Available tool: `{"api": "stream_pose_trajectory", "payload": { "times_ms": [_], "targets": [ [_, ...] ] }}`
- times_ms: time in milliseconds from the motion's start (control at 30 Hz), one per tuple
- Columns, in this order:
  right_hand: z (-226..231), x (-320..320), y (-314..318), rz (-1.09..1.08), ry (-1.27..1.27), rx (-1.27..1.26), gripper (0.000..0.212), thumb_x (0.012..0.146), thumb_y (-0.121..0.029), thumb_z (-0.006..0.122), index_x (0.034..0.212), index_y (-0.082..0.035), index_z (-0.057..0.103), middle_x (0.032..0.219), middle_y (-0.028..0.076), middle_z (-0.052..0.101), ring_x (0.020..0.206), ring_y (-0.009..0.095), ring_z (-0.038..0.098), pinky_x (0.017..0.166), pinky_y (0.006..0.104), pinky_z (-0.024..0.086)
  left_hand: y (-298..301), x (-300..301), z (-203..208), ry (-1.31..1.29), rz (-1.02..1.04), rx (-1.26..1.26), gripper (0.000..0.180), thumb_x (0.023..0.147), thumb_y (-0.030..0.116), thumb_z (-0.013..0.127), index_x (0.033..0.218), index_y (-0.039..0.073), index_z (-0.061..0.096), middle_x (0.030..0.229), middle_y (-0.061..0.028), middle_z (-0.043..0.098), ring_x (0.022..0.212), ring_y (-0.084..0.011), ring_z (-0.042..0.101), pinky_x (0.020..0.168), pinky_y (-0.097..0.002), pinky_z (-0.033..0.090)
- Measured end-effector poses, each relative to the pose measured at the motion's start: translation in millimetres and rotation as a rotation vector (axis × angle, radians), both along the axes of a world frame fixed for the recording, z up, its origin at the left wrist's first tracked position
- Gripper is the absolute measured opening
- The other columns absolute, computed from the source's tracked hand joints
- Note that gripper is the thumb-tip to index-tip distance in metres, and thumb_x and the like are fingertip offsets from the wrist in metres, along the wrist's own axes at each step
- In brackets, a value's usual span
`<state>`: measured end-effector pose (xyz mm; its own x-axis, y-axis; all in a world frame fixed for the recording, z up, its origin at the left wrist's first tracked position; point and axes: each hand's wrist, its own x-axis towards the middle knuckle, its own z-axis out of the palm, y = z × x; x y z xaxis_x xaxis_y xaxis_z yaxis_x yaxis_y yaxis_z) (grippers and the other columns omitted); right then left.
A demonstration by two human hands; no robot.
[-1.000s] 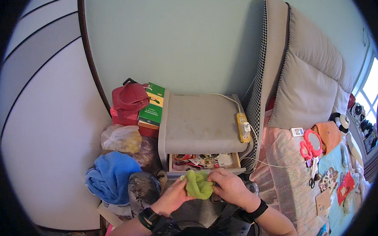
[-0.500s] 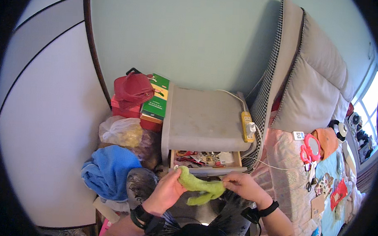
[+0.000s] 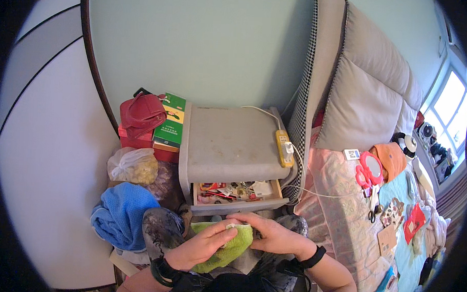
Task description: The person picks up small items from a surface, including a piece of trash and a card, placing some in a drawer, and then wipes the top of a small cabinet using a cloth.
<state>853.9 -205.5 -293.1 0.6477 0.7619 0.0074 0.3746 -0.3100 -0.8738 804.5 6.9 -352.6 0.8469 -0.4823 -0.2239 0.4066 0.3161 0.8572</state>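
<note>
A lime-green fuzzy cloth (image 3: pixel 224 256) with a pale edge hangs between my hands over my lap. My left hand (image 3: pixel 203 246) is closed on its upper edge, thumb pressed on top. From the other side my right hand (image 3: pixel 276 236) grips the cloth, its fingers reaching across to meet the left ones. The fingers partly hide the top of the cloth. Just beyond, an open drawer (image 3: pixel 244 204) of the grey nightstand (image 3: pixel 233 141) holds small jumbled items.
A yellow power strip (image 3: pixel 285 148) lies on the nightstand, its cord running toward the bed (image 3: pixel 334 216). Left of it are a red bag (image 3: pixel 143 114), a green box (image 3: pixel 171 122) and a blue towel (image 3: pixel 122 214). Scissors (image 3: pixel 373 212) and a pink mirror (image 3: pixel 371 169) lie on the bed.
The cloth was stretched sideways between my separated hands. My hands have come together, and the cloth is now gathered and hanging below them. The view has shifted slightly to the right.
</note>
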Motion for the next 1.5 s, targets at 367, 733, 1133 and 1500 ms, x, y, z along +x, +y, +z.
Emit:
{"api": "stream_pose_trajectory", "payload": {
  "times_ms": [367,733,1133,1500],
  "targets": [
    [-21.6,-12.9,-41.4,-0.115,0.414,0.124,0.016,0.096,-0.014,0.061,0.109,-0.005,0.056,0.090,-0.004,0.058,0.084,0.003,0.050,0.074,0.0225,0.043,6.8,3.7,42.5,0.193,0.253,-0.282,0.030,0.105,0.027,0.039,0.120,0.005,0.052,0.116,-0.0099,0.062,0.108,-0.0233,0.062,0.097,-0.0414,0.048],
    [1.4,-9.7,-27.7,-0.481,0.859,0.623,0.015,0.098,-0.014,0.054,0.110,-0.006,0.056,0.102,0.001,0.064,0.092,0.009,0.061,0.081,0.0249,0.049,-34.3,22.7,-25.6,-0.033,0.062,-0.161,0.057,0.092,0.007,0.063,0.143,0.003,0.037,0.135,-0.0049,0.050,0.125,-0.0144,0.047,0.109,-0.0330,0.035],
    [11.6,48.3,6.4,-0.541,0.799,0.819,0.034,0.097,-0.017,0.053,0.125,0.002,0.048,0.120,0.015,0.061,0.109,0.024,0.062,0.098,0.0380,0.049,-2.1,61.0,-23.3,-0.051,0.030,-0.084,0.034,0.101,0.024,0.052,0.131,0.008,0.050,0.123,0.0000,0.056,0.112,-0.0087,0.051,0.094,-0.0265,0.041],
    [60.1,180.7,113.3,-0.353,0.385,0.700,0.043,0.094,-0.015,0.060,0.132,-0.001,0.047,0.121,0.008,0.061,0.105,0.016,0.060,0.094,0.0321,0.048,121.5,136.2,-48.7,-0.005,0.986,-0.227,0.024,0.094,0.018,0.059,0.116,0.010,0.054,0.110,-0.0057,0.065,0.100,-0.0164,0.061,0.080,-0.0293,0.048]
  ]
}}
